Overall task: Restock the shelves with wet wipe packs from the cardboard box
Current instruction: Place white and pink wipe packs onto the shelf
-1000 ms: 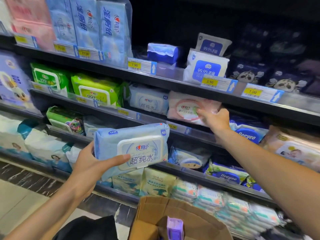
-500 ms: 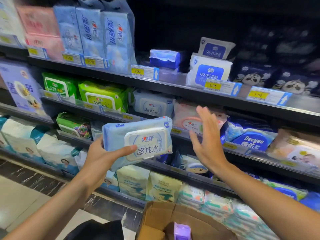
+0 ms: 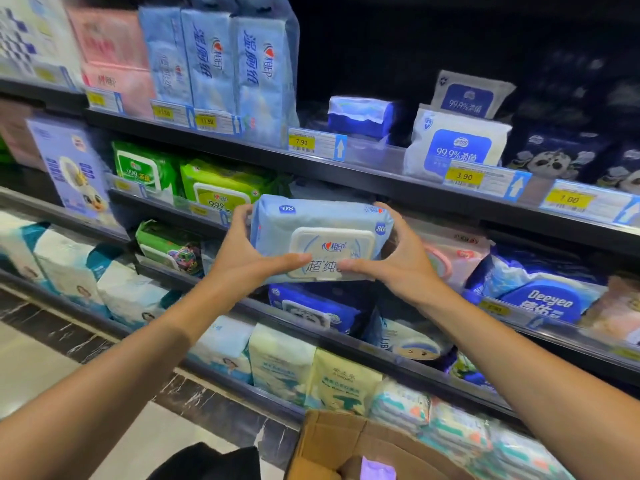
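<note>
Setting: a shop aisle with tiered shelving. Nearest, the cardboard box (image 3: 332, 445) sits on the floor with its flaps raised. Above it, the left hand (image 3: 242, 261) and right hand (image 3: 398, 258) each clasp one end of the pale blue wet wipe pack (image 3: 320, 237), held in front of the second shelf (image 3: 346, 178) (just before the slot between the green pack (image 3: 221, 188) and the pink pack (image 3: 450, 251)). Risk: the slot looks narrow; pushing in at a tilt could snag the shelf lip or displace neighbours.
</note>
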Action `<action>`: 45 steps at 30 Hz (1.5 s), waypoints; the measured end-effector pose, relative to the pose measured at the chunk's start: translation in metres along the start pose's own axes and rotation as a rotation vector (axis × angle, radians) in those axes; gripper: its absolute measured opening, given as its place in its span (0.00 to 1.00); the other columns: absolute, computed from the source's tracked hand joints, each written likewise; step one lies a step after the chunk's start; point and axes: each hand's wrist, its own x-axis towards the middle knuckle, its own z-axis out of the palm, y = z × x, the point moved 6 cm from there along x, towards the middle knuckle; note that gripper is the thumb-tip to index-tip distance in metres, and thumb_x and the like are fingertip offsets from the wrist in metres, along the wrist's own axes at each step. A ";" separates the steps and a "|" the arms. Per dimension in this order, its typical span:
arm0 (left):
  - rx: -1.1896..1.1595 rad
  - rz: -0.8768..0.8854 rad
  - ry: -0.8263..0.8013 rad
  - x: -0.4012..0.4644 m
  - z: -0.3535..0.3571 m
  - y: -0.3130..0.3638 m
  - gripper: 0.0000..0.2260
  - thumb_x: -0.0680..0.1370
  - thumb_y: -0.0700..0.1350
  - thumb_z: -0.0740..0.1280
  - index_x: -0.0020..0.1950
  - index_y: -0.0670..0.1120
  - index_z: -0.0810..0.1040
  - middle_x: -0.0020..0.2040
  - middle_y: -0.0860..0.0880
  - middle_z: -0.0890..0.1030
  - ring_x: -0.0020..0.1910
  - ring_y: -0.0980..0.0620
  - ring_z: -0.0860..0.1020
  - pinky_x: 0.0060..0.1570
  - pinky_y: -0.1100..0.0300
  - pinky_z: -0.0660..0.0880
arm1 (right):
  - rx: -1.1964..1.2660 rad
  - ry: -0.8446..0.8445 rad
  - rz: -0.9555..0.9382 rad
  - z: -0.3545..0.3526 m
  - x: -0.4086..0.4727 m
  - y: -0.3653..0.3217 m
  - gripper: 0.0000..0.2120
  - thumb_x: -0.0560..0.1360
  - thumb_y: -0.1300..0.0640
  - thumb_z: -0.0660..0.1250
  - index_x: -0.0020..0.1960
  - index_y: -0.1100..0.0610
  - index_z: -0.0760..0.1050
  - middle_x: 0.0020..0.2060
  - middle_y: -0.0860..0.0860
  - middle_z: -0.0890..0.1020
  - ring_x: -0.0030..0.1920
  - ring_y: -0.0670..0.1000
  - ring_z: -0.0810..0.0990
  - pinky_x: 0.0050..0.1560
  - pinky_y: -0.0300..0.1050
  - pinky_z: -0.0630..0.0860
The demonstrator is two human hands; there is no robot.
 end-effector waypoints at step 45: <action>0.484 0.013 0.084 0.091 0.027 -0.039 0.29 0.80 0.45 0.68 0.77 0.38 0.60 0.73 0.42 0.69 0.73 0.44 0.67 0.71 0.54 0.65 | -0.234 0.235 0.245 0.034 0.047 0.037 0.19 0.73 0.59 0.75 0.58 0.59 0.71 0.53 0.54 0.79 0.53 0.55 0.79 0.50 0.44 0.72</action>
